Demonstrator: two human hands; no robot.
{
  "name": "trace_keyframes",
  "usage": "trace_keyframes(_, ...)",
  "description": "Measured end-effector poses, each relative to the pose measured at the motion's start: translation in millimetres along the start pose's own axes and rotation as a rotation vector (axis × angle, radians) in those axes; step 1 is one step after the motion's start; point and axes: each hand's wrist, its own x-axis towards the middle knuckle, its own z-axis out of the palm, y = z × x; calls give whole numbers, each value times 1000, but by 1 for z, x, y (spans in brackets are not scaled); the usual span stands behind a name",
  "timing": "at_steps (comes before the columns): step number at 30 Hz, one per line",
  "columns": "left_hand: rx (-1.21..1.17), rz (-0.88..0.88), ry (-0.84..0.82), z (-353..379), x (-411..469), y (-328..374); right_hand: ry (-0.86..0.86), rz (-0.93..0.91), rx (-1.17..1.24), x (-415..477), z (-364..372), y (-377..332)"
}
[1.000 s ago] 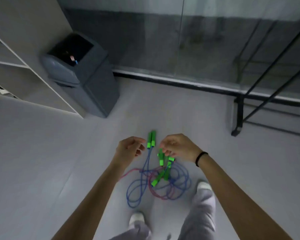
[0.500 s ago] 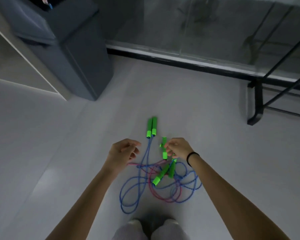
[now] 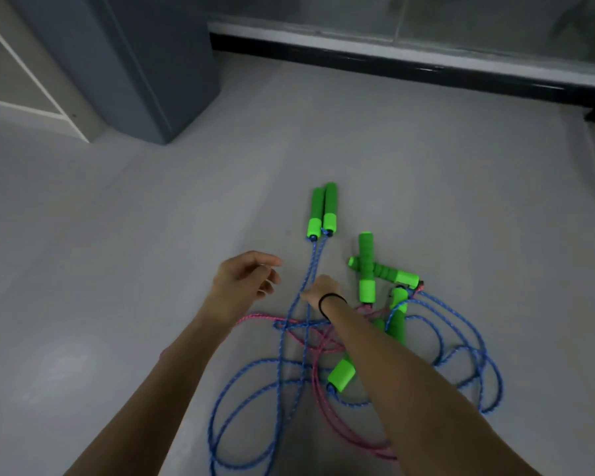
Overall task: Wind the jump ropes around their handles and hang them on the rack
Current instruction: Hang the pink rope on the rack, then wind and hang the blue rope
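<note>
The jump ropes (image 3: 310, 338) lie in one tangled heap on the floor (image 3: 117, 269), at the centre and lower right of the frame, and none of them is wound. One pair of green handles (image 3: 322, 211) lies side by side above the heap. Its blue rope (image 3: 306, 266) runs down from them into the mass of loops. The right hand (image 3: 322, 292) reaches across to those two blue strands with its knuckles curled at them. Its fingertips are hidden, so I cannot tell whether it pinches the cord or only touches it. The left hand (image 3: 244, 280) hovers just beside it on the left, fingers loosely curled and holding nothing. The main risk, as I judge it, is the tangle. The blue strands cross a pink rope (image 3: 265, 317) and other blue loops, so lifting this rope could drag along the crossed handles (image 3: 366, 269) at the right or tighten a snag. Pulling by the cord rather than by the handles could also let the pair slide apart, which would make an even wind harder. A bin (image 3: 134, 63) stands at the upper left, well apart.
</note>
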Motion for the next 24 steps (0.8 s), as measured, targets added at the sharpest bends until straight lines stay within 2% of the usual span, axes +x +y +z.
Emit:
trace_keyframes(5,-8,-15,1,-8,10,-16,78,79,55,18,22,-10)
trace_keyframes(11,-6,-40,10,-12,22,-23,194,118,-143,23,45,-8)
trace_keyframes(19,-39,-54,12,5,32,-32,-33,-34,-256,18,21,0)
trace_keyframes(24,-13,-9,75,27,57,-46,-83,-174,-161,-6,-7,-1)
